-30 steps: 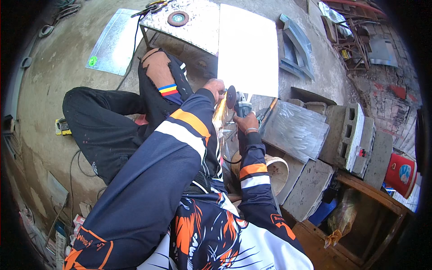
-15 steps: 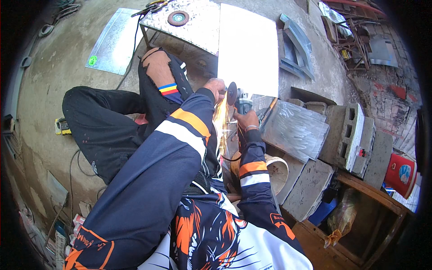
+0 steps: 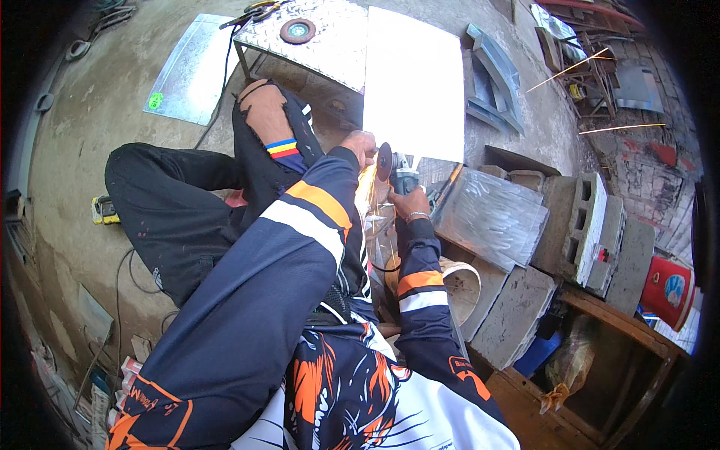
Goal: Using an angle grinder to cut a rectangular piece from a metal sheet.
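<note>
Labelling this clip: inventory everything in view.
angle grinder: one, grey, in right hand
grinder disc: one, dark, on grinder
sparks: many, orange, below left hand
panel: one, white, top centre
metal table: one, silvery, left of panel
loose disc: one, brown, on table
metal sheet: one, silver, floor, upper left
bent metal channels: several, grey, upper right
scuffed sheet: one or more, grey, right of grinder
tub: one, off-white, beside right forearm
concrete blocks: several, grey, right
bucket: one, red, far right
wooden frame: one, brown, lower right
Rim clutter too small to name.
sleeves: two, mostly navy, centre
trousers: one pair, black, left
left hand: one, bare, left of disc
right hand: one, bare, on grinder
</note>
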### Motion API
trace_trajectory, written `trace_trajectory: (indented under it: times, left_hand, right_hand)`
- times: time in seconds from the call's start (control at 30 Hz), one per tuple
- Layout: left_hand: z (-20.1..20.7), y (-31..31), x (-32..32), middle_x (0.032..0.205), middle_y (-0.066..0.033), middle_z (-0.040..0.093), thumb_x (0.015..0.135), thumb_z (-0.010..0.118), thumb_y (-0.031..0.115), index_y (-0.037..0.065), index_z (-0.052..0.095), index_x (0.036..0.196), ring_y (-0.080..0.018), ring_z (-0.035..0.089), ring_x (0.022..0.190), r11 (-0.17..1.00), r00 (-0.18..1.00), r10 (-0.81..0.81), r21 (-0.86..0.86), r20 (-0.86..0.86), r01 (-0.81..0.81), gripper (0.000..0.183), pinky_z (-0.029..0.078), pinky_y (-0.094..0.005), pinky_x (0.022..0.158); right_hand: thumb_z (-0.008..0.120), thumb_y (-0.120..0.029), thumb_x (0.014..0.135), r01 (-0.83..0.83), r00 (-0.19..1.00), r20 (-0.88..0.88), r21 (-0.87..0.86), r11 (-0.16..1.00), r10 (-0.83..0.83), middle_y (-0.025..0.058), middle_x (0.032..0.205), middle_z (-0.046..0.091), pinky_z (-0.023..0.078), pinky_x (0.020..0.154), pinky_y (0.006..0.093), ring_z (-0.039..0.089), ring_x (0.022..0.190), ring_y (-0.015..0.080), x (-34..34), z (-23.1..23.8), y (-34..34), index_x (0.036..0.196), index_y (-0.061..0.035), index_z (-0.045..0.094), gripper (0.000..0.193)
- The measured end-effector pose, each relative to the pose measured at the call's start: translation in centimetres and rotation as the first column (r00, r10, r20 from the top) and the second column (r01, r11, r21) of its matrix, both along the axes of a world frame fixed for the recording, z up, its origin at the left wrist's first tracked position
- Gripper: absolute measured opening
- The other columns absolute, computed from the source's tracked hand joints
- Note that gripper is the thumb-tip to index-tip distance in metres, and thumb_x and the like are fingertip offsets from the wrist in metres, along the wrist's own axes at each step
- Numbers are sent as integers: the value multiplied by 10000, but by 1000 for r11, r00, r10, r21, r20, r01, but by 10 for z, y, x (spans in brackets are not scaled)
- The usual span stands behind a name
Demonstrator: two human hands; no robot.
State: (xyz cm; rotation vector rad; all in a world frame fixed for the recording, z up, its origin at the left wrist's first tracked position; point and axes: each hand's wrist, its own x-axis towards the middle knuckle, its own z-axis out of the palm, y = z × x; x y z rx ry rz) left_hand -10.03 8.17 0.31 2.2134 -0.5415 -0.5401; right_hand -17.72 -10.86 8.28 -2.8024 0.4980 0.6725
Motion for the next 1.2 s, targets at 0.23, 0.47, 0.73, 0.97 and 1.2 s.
trace_trajectory:
  times: [0.23,0.47,0.73,0.97,1.2]
  left_hand:
    - [-28,12,-2,826,-29,491,628,631,-109,10,553,802,-160,549,725,915,950,244,-278,-194,-291,225,515,-287,605]
    - [1,15,-1,833,-22,498,602,624,-104,49,559,870,-190,572,770,999,978,8,-43,208,1,316,509,-326,602]
    - [76,6,5,996,-44,522,656,534,-140,79,535,1018,-209,614,937,522,108,256,43,-960,-852,423,495,-513,620]
    - [21,39,-8,951,-47,516,590,494,-266,31,534,959,-170,606,935,934,911,232,-182,-341,-306,476,554,-337,643]
    - [70,17,-10,906,-52,499,551,487,-295,-1,525,848,-176,601,904,711,594,266,-261,-759,-653,419,551,-215,687]
  right_hand:
    - [715,-390,567,12,999,-32,16,1000,-12,282,957,601,478,808,403,601,902,381,4,14,26,885,84,612,581]
    - [725,-422,559,13,1000,2,2,1000,-13,299,941,599,481,785,397,608,893,382,4,9,15,909,119,573,662]
    - [745,-385,541,18,1000,14,25,1000,-19,305,906,603,484,768,399,620,860,378,9,5,11,866,127,586,626]
    - [740,-392,544,-52,998,43,52,997,50,300,911,604,485,765,399,615,867,380,12,10,38,865,121,592,623]
    - [730,-412,543,18,1000,9,25,1000,-18,299,897,606,488,754,402,616,849,387,8,6,17,863,123,593,638]
